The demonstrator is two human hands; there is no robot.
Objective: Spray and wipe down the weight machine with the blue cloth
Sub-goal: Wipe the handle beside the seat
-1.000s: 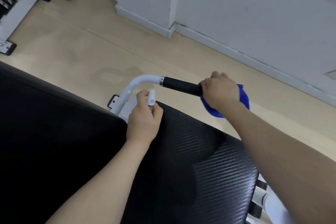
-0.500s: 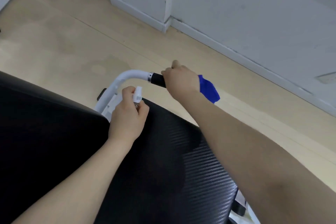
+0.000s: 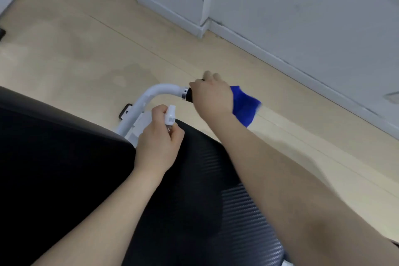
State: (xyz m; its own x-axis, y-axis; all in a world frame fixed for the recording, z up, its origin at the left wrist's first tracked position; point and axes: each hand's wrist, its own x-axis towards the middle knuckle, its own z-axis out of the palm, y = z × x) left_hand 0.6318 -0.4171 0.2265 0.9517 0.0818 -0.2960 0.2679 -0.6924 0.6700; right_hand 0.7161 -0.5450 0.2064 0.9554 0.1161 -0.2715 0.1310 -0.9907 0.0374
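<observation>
Right hand [image 3: 212,95] is closed around the black grip [image 3: 188,95] of the machine's handle, with the cloth [image 3: 245,104] wrapped under the palm; a loose blue flap hangs out past the wrist on the far side, over the floor [image 3: 64,49]. Only a short stub of the grip shows beyond the knuckles, next to a metal collar where the white tube [image 3: 149,98] begins. That tube curves down and toward the camera, ending behind the edge of the seat pad [image 3: 194,211].

Left hand [image 3: 158,142] is curled shut on a small spray bottle [image 3: 170,115], held upright just above the pad's far edge. The bottle's white cap sticks up above the thumb and forefinger; the body is mostly hidden in the fist. This hand sits near the right one but apart from it, just below the bend of the tube.

The pad is black with a woven texture and fills the lower part of the view, both forearms crossing over it. A white wall [image 3: 302,6] with a skirting board runs along the floor beyond. White frame parts with black feet show at the top left corner.
</observation>
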